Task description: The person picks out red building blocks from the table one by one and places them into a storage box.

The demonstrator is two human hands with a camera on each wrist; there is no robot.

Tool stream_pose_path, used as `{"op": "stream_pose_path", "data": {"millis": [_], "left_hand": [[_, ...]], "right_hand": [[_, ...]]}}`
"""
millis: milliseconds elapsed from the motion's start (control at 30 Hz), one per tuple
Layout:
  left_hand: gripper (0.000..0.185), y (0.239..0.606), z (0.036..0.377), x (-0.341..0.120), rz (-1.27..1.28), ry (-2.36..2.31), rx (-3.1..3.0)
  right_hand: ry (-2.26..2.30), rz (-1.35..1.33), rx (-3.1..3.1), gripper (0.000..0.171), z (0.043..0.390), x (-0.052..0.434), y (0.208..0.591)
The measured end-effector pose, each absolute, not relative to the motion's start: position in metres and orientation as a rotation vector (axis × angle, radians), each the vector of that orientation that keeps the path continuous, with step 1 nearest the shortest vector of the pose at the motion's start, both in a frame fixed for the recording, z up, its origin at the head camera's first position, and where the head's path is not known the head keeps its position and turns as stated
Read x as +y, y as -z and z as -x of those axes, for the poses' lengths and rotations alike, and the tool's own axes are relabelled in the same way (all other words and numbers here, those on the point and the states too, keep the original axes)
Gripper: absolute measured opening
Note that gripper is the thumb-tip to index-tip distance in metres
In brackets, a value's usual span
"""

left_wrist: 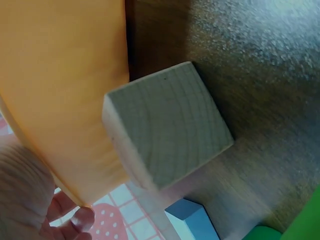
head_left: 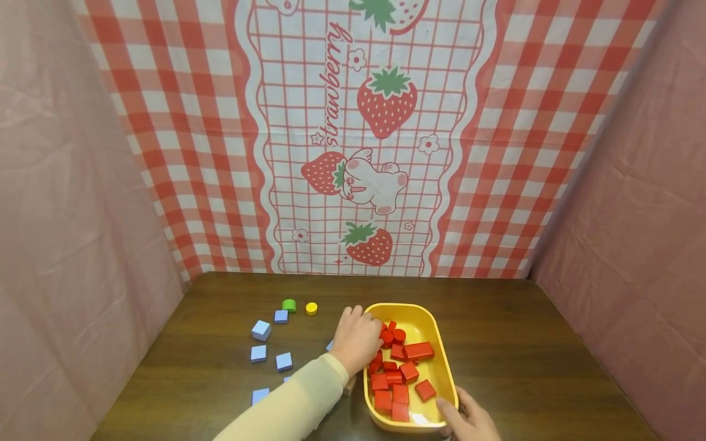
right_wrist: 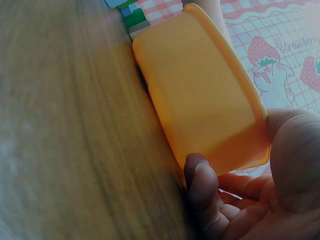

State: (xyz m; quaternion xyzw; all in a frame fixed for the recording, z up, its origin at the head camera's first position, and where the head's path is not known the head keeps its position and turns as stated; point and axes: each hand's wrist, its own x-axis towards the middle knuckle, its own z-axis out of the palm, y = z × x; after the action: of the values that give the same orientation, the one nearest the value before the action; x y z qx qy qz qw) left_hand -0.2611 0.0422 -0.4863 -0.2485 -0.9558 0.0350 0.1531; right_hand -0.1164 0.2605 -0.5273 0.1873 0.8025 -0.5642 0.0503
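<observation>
Left hand [head_left: 357, 340] reached over the yellow tray's [head_left: 448, 367] left rim into the red blocks [head_left: 398, 373], fingers hidden so grip unclear; right hand [head_left: 469, 421] gripped the tray's near right corner, tray sitting mid-tabletop [head_left: 524, 343], blue blocks [head_left: 268, 349] to its left.

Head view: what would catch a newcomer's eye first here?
The yellow tray full of red blocks at the table's front stands out, with the left hand reaching over its left rim and the right hand gripping its near corner. Blue blocks lie scattered to the tray's left, before a strawberry-print cloth.
</observation>
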Motion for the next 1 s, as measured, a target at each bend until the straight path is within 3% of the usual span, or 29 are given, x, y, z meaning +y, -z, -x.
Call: {"op": "stream_pose_path", "data": {"millis": [667,1000], "left_hand": [[0.028,0.4844,0.2559,0.0426,0.765,-0.183,-2.683],[0.028,0.4827,0.2537,0.0429,0.809,-0.265,-2.695]], "right_hand": [[1.682,-0.553,2.481,0.070,0.1171,0.2620,0.5264],[1.708,-0.527,2.485,0.063,0.1154,0.2630,0.5282]]}}
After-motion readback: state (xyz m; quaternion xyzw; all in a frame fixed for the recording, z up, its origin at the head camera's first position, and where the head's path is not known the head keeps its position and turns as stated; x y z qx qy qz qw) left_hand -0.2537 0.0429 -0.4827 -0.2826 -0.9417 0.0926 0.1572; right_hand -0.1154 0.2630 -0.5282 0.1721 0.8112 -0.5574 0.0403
